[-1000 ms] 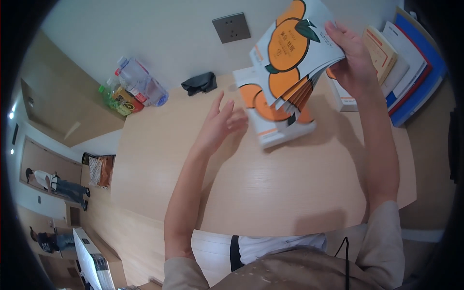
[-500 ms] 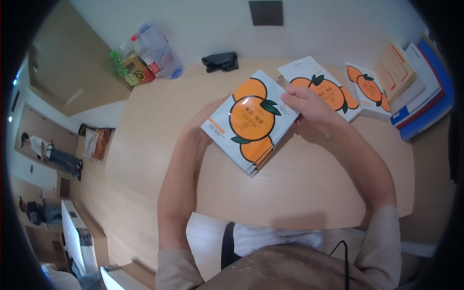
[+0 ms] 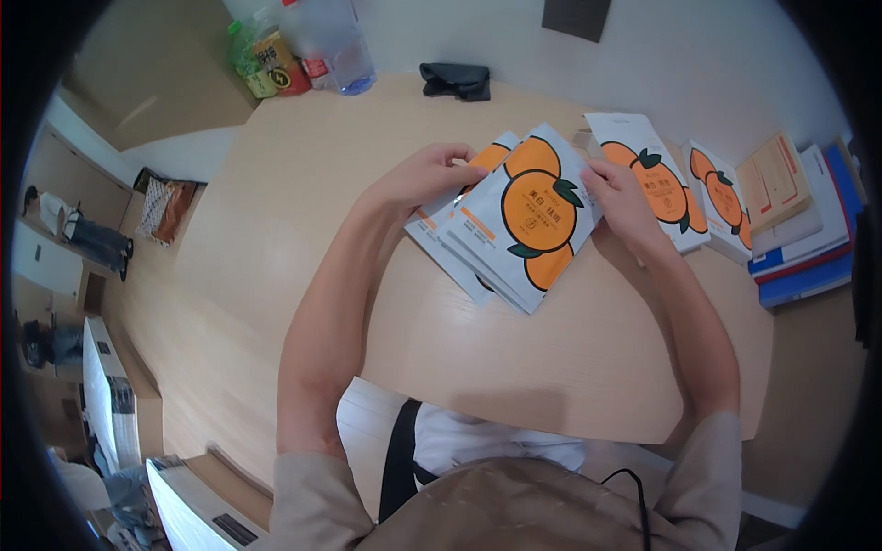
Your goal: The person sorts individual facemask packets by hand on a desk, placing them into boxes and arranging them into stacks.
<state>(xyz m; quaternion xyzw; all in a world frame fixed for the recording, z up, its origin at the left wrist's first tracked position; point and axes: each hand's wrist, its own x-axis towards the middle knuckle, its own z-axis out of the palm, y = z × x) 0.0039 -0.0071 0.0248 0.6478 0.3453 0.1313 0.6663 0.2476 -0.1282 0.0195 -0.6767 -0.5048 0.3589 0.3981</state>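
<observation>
Above the desk I hold a fanned stack of flat white sheet mask packets [image 3: 537, 216], printed with orange fruits and green leaves. My left hand [image 3: 427, 174] is closed on the stack's left side, its thumb lying over the packets underneath. At the upper right edge, my right hand [image 3: 625, 202] pinches the front packet, thumb on top and fingers hidden behind. The packets overlap like spread cards, so their exact number is hard to tell. Just beyond my right hand lies a white box [image 3: 657, 170] with the same orange print.
A smaller orange-printed box [image 3: 721, 197] leans by blue folders and papers [image 3: 808, 230] at the right. A black pouch [image 3: 455, 81] and several bottles [image 3: 326, 46] stand along the desk's back. People [image 3: 78, 225] and large cartons [image 3: 110, 376] are off to the left.
The packets, stacked closely before, are now fanned apart. My left hand has come up from behind the stack onto its left side. The whole view has shifted and turned slightly.
</observation>
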